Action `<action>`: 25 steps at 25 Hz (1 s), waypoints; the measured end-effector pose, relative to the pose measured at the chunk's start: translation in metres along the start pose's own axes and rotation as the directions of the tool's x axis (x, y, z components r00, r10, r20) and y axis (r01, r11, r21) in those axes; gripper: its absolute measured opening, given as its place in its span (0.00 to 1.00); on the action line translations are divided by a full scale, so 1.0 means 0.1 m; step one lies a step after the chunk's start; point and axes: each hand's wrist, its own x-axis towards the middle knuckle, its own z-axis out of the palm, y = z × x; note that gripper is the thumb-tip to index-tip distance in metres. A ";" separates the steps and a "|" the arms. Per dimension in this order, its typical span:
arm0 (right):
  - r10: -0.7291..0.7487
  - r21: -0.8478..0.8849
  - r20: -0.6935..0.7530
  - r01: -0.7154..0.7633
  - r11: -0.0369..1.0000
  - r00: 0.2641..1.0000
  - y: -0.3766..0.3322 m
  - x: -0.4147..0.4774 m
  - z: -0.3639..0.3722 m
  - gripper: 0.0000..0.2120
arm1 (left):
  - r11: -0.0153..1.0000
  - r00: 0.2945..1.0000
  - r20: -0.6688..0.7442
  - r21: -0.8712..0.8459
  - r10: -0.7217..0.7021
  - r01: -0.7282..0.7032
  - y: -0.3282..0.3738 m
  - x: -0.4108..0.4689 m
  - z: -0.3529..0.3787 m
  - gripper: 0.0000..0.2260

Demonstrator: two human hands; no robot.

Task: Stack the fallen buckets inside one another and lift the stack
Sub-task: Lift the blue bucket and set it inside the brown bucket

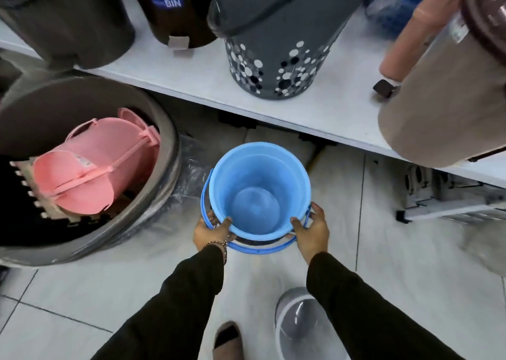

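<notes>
A stack of blue buckets (260, 187) stands upright, mouth towards me, above the tiled floor in the middle of the head view. Nested rims show inside it, and the blue handles hang down around its near side. My left hand (210, 231) grips the stack's left rim with the thumb inside. On the opposite rim, my right hand (312, 229) holds on the same way. Both arms wear dark sleeves.
A big grey tub (161, 195) at the left holds a pink bucket (90, 168) lying on its side. A white shelf (323, 107) ahead carries dark bins and a dotted grey bin (276, 58). A grey lidded bin (298, 321) stands by my foot.
</notes>
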 end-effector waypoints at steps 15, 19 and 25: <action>0.263 -0.346 0.181 -0.189 0.919 0.948 0.58 -0.01 -0.36 0.30 | 0.454 0.957 0.172 0.851 0.235 -0.264 -0.51 0.10 -0.35 0.43; 0.291 -0.389 0.148 -0.215 0.896 0.945 0.91 -0.28 -0.91 0.28 | 0.539 0.937 0.171 0.780 0.306 -0.318 -0.84 -0.46 -0.26 0.39; 0.472 -0.452 0.129 -0.372 0.811 0.872 2.04 -0.79 -1.64 0.30 | 0.638 0.970 0.201 0.732 0.134 -0.240 -2.01 -1.04 -0.35 0.37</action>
